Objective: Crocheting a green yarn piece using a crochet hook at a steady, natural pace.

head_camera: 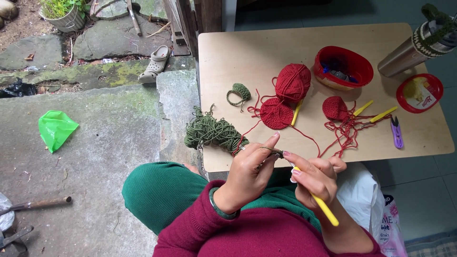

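My left hand (250, 173) pinches a strand of green yarn near the table's front edge, index finger raised. My right hand (316, 178) grips a yellow-handled crochet hook (323, 207), its metal tip meeting the yarn between my hands. The strand runs to a loose heap of green yarn (212, 132) at the table's left front corner. A small green crocheted piece (239, 92) lies further back.
On the wooden table (238, 52) lie a red yarn ball (293, 82), red crocheted rounds (276, 113), tangled red yarn (350, 131), spare yellow hooks (383, 114), purple snips (396, 133), a red bowl (343, 66), a red lid (420, 93) and a metal flask (414, 47). Stone ground lies left.
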